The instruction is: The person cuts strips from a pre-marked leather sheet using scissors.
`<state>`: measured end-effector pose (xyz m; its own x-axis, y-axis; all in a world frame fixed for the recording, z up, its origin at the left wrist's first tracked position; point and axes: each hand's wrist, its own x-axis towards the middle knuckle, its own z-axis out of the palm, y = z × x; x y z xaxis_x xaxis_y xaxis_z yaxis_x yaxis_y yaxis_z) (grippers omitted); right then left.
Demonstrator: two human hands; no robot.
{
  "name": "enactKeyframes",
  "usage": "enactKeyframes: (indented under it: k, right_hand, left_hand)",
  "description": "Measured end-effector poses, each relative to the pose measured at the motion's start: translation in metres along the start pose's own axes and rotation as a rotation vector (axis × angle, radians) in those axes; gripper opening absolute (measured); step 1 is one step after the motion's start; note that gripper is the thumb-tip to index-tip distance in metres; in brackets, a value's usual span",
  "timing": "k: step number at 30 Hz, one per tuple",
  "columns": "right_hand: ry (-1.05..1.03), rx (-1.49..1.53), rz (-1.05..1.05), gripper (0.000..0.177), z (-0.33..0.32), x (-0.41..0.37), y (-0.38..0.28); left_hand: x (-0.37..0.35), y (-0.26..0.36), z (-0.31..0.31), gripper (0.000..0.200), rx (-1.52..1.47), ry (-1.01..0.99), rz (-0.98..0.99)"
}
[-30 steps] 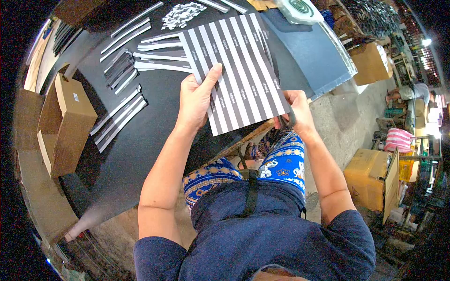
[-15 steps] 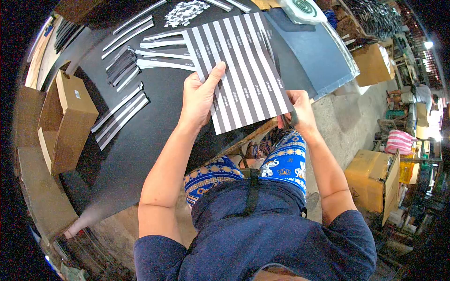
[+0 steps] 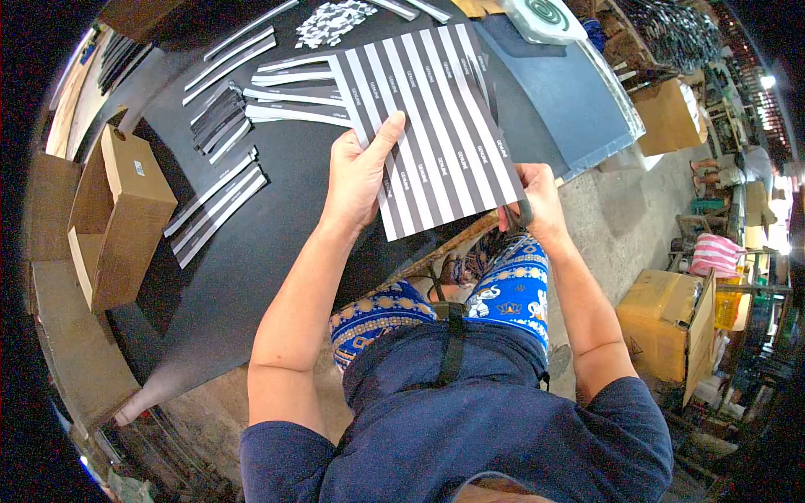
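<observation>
Black-and-white sheet (image 3: 436, 126), seemingly uncut, is pinched in the left grip (image 3: 356, 174); right grip (image 3: 541, 201) curls round dark handles (image 3: 524, 215); separate strips (image 3: 293, 113) lie beyond the left grip.

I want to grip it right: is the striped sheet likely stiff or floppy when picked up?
Probably light, since the striped sheet looks thin. Likely fairly stiff: it spreads almost flat from the left hand, though the right hand may steady its lower corner. Being thin, it might bend if pushed edge-on.
</observation>
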<state>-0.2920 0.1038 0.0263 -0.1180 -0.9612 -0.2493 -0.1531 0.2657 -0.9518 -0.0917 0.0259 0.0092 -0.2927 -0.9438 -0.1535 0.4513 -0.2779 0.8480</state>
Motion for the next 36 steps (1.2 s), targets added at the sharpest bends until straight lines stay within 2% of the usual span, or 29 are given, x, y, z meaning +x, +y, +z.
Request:
enactKeyframes:
  k: [27, 29, 30, 33, 36]
  right_hand:
    - [-0.005, 0.019, 0.024, 0.015, 0.000, 0.003, 0.004]
    - [0.034, 0.002, 0.004, 0.019, 0.001, 0.008, 0.003]
    - [0.092, -0.074, -0.081, 0.028, 0.001, 0.012, 0.003]
    - [0.129, -0.217, -0.045, 0.033, -0.002, 0.020, -0.005]
    - [0.111, -0.219, -0.061, 0.036, -0.003, 0.027, 0.001]
  left_hand:
    - [0.002, -0.003, -0.001, 0.024, -0.005, 0.025, -0.059]
    - [-0.001, -0.001, 0.001, 0.024, 0.044, -0.002, -0.077]
    - [-0.002, -0.001, 0.002, 0.024, 0.092, -0.026, -0.097]
    - [-0.002, -0.007, 0.003, 0.024, 0.052, -0.025, -0.095]
    - [-0.001, -0.005, 0.002, 0.025, 0.041, -0.011, -0.077]
